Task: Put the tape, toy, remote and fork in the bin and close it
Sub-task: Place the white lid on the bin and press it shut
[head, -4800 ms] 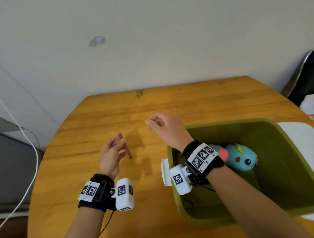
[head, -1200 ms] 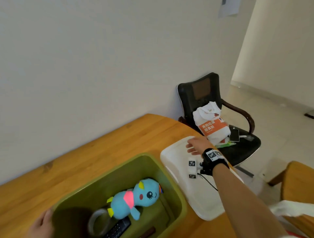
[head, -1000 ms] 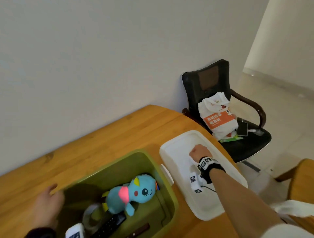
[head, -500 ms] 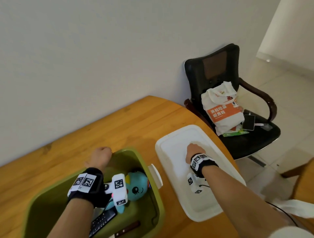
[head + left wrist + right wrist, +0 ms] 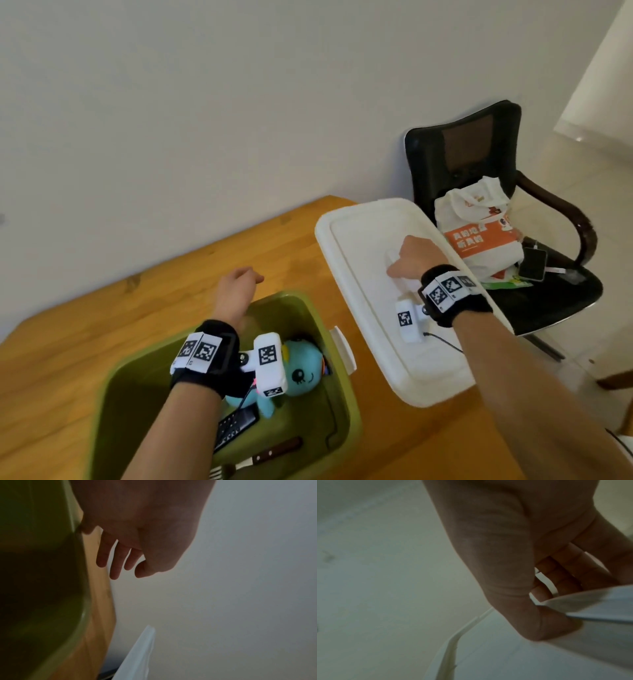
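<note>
The green bin (image 5: 102,407) stands open on the wooden table. Inside lie the blue plush toy (image 5: 305,368), the black remote (image 5: 234,428) and the brown-handled fork (image 5: 274,455); the tape is hidden under my left arm. My right hand (image 5: 411,257) grips the handle of the white lid (image 5: 356,274), which hangs tilted just right of the bin. In the right wrist view the fingers (image 5: 559,577) curl under the lid's handle (image 5: 590,604). My left hand (image 5: 236,291) hovers over the bin's far rim, fingers (image 5: 115,561) loosely hanging and holding nothing.
A black office chair (image 5: 479,144) stands to the right of the table, holding a white and orange bag (image 5: 479,236) and a phone (image 5: 532,263). The wall runs close behind the table. The table's edge lies under the lid.
The lid has risen off the table in my right hand and now tilts. My left hand stays over the bin's far rim.
</note>
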Demonstrator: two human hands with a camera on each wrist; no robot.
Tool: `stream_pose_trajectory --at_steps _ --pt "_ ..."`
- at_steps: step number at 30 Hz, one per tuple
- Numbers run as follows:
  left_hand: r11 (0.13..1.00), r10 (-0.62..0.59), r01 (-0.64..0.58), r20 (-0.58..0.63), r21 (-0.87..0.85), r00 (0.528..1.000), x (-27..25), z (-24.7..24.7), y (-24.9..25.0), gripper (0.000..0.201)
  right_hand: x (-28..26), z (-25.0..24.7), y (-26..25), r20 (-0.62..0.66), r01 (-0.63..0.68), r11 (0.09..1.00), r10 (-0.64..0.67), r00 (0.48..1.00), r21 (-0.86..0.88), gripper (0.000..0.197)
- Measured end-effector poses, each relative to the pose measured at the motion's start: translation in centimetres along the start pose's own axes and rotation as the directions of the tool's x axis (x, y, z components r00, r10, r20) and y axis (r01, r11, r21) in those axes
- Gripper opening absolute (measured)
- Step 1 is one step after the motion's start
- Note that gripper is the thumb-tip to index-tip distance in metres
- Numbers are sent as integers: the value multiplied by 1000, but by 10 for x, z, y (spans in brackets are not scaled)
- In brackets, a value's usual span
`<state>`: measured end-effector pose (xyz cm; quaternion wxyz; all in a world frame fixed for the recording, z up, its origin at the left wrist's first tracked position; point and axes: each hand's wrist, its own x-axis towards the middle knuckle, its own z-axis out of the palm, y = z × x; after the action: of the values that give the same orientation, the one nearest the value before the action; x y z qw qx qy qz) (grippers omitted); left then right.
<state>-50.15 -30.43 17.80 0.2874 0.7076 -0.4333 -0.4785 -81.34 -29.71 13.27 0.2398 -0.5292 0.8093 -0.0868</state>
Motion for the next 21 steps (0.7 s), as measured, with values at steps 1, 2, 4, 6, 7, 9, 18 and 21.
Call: stream_pose_trajectory --at_steps 1,2,4,6,7,9,18,21 --pt "998 31 -31 10 -46 999 -4 -3 4 25 -7 -13 -14 -30 44 999 -43 999 15 49" --pt "994 62 -61 11 -89 998 -10 -9 8 33 -15 -24 -28 -57 96 995 -94 994 22 49" --pt "977 119 -119 -10 -177 993 -23 -25 15 39 -35 -44 -58 -98 207 978 -203 974 37 43" --pt "943 163 -169 -43 -287 986 -35 -47 19 39 -57 -57 -84 -106 309 949 -302 947 60 39" --pt "915 182 -192 -62 -354 981 -44 -62 20 40 -70 -60 -99 -94 362 930 -355 930 64 38" --pt "854 205 -226 -97 -468 974 -62 -96 17 45 -94 -58 -129 -53 471 881 -469 882 43 37" --pt "884 82 -141 -148 -445 986 -108 -221 -46 42 -169 35 -240 273 761 607 -710 649 -229 32" --pt "923 -4 -59 -163 -381 987 -101 -232 -78 23 -189 75 -261 389 803 533 -703 596 -267 34"
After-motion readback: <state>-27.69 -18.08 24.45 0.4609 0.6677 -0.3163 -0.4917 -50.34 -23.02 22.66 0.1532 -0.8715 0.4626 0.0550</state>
